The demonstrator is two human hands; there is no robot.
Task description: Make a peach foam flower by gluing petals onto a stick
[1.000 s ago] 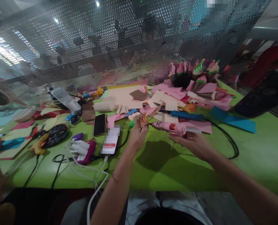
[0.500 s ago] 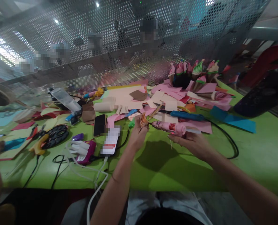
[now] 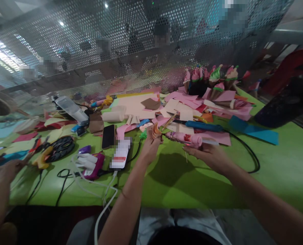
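Note:
My left hand [image 3: 151, 145] is closed around a small craft piece [image 3: 155, 130] with peach-orange layered folds, like a swirl top. In my right hand [image 3: 209, 153] is a pink hot glue gun [image 3: 187, 139], lying sideways. A pale glue stick [image 3: 209, 142] sticks out of its back end. The glue gun's nozzle points left and ends close beside the craft piece; whether they touch I cannot tell. Just left of my left hand sits a small green foam bit [image 3: 142, 135]. Both hands are raised a little above the green table [image 3: 182, 190].
Foam sheets [image 3: 131, 103] and scraps cover the back. Finished foam ice cream cones [image 3: 216, 75] stand at the back right. A blue-handled tool [image 3: 203, 126] trails a black cable. Phones [image 3: 108, 136], a magenta power strip [image 3: 95, 166] and cords lie left. A co-worker's hands [image 3: 8, 170] work far left.
My hands, the glue gun and the craft piece stay nearly still. At the far left, the co-worker's hands have come further into view, over the blue sheet.

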